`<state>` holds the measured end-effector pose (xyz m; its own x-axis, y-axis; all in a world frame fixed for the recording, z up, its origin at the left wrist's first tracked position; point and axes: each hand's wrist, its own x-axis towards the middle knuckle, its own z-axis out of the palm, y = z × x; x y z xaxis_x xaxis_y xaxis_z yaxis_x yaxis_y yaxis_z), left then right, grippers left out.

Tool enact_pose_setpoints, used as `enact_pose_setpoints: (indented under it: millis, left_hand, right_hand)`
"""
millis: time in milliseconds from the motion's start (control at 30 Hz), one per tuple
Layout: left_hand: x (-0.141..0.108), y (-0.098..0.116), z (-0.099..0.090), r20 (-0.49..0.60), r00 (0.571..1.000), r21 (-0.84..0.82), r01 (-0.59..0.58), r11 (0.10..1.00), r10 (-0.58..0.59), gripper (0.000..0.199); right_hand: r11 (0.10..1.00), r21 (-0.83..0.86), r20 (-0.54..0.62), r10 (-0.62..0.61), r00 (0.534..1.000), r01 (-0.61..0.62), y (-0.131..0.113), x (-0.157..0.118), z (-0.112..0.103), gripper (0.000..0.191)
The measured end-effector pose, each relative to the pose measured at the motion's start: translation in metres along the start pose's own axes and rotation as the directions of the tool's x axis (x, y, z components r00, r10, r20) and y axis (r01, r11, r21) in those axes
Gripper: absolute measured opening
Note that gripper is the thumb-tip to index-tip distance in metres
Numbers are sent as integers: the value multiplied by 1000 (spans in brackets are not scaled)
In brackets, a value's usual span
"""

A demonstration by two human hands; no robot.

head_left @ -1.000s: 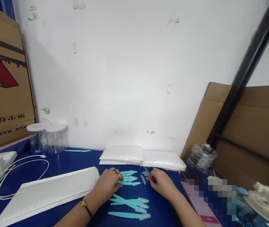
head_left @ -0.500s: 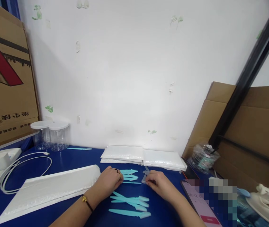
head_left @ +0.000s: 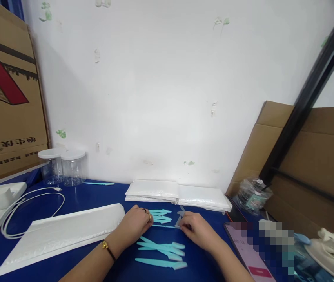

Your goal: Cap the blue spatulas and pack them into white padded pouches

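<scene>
Closed fingers of my left hand (head_left: 137,222) pinch a slim turquoise eyebrow razor (head_left: 164,226), which points to the right. My right hand (head_left: 195,228) is closed on a small translucent blade cap (head_left: 178,222) at the razor's tip; whether the cap sits on the blade cannot be made out. Just behind the held razor lies a group of turquoise razors (head_left: 161,215), partly hidden by my left hand. More loose caps (head_left: 181,212) lie behind my right fingers. In front, several razors (head_left: 162,248) lie crossed, and a single razor (head_left: 159,263) rests nearest me.
A white padded mailer (head_left: 67,231) lies at left, and stacked mailers (head_left: 152,190) stand along the wall. Clear jars (head_left: 73,168), a white cable (head_left: 37,192) and a power strip (head_left: 0,213) are at far left. A phone (head_left: 245,250) lies at right.
My right hand has shifted very slightly, and the cap in its fingers now meets the tip of the held razor. My left hand stays nearly still.
</scene>
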<state>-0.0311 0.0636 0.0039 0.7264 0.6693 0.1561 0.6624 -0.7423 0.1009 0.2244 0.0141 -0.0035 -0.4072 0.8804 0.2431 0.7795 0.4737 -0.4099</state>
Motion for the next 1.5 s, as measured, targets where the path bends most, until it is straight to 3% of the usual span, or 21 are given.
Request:
enact_pose_setpoints:
  millis: [367,533,633,700,800,900,1067,1233,1300,1367,1433,1500]
  left_hand:
    - [-4,9,-3,23,999,-105,-46,993,49,18]
    - [-8,11,-3,37,996,-174,-70,982,78,17]
    - [-6,4,0,11,999,-214,-42,976,45,10]
    - [-4,-3,2,-23,1000,-181,10,984,-14,11]
    - [0,-9,6,-55,996,-111,62,992,-69,17]
    - [3,-11,10,-46,998,-62,47,997,-49,16]
    - [5,-6,11,-37,999,7,0,1000,0,12]
    - [6,-3,11,-34,999,79,-39,996,42,19]
    - [5,-2,12,-50,997,97,-50,994,55,20]
    - [4,-3,13,-52,997,77,-54,996,58,18]
    - [3,-3,13,-45,997,30,-60,998,62,17]
    - [3,-5,13,-47,997,-9,-65,998,65,16]
  right_hand:
    - [999,31,68,-22,997,20,-13,3,13,17]
    - [994,108,142,-27,989,12,-15,-2,2,15]
    - [994,94,54,58,997,-63,-2,-3,-8,16]
    - [994,38,-24,104,994,-103,8,-2,-11,20]
    - [997,-5,-22,81,997,-81,16,1,-8,27]
    - [999,-35,19,34,999,-33,16,4,-1,32]
    - [992,-115,45,58,997,-53,10,5,4,19]
    - [968,-244,38,72,997,-61,5,6,7,27]
    - [981,-180,-4,66,998,-66,5,7,8,26]
    - [995,15,-50,97,994,-96,9,6,9,22]
    - [958,253,-70,154,986,-132,15,4,10,16]
    - [916,375,-53,176,983,-144,21,2,11,9]
